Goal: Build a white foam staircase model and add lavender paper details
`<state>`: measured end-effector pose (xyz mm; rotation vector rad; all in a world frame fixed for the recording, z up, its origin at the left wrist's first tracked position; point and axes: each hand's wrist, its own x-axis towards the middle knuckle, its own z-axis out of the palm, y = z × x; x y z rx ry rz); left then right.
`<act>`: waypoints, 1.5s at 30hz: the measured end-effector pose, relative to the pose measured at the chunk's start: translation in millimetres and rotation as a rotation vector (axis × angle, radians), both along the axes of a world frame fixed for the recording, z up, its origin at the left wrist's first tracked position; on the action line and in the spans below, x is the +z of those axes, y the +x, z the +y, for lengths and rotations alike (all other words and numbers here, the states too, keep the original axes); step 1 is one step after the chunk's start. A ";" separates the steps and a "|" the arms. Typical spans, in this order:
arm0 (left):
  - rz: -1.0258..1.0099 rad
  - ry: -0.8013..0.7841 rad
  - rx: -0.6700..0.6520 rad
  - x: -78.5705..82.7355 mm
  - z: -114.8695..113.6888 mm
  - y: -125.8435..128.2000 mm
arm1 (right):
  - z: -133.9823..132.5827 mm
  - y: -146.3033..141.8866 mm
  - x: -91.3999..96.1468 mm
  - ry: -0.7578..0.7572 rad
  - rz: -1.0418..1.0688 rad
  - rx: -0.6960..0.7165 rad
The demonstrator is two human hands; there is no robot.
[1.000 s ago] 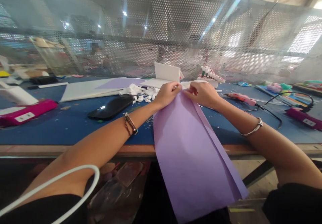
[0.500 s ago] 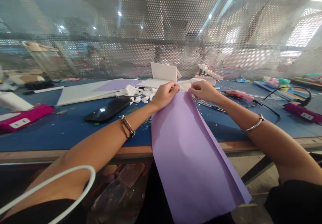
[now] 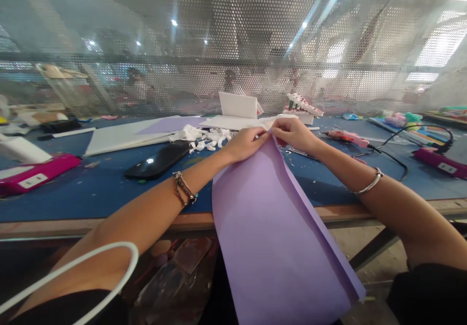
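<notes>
A large sheet of purple paper [image 3: 277, 227] hangs from the table top over its front edge toward my lap, its right side turned up in a long narrow fold. At its far end my left hand [image 3: 247, 143] is closed on the paper's edge, fingers bent over it. My right hand [image 3: 295, 133] pinches the same end right beside it, at the top of the fold. The two hands nearly touch, and some fingertips are hidden behind the paper.
Left of my hands lie a black phone [image 3: 158, 160], crumpled white scraps [image 3: 207, 137] and white foam boards [image 3: 113, 135]. A magenta power strip [image 3: 40, 174] is at far left. To the right are a pink glue gun [image 3: 346, 138] with its cable and another power strip [image 3: 440, 162].
My left hand has slid right along the paper's far end, closer to my right hand. The far end has drawn narrower and more peaked between them.
</notes>
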<state>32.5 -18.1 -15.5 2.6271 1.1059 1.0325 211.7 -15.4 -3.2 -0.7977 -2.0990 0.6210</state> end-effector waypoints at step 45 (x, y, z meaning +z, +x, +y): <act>-0.384 -0.077 0.044 4.1 -2.9 0.2 | -23.4 -11.6 3.6 -0.010 -0.202 -0.144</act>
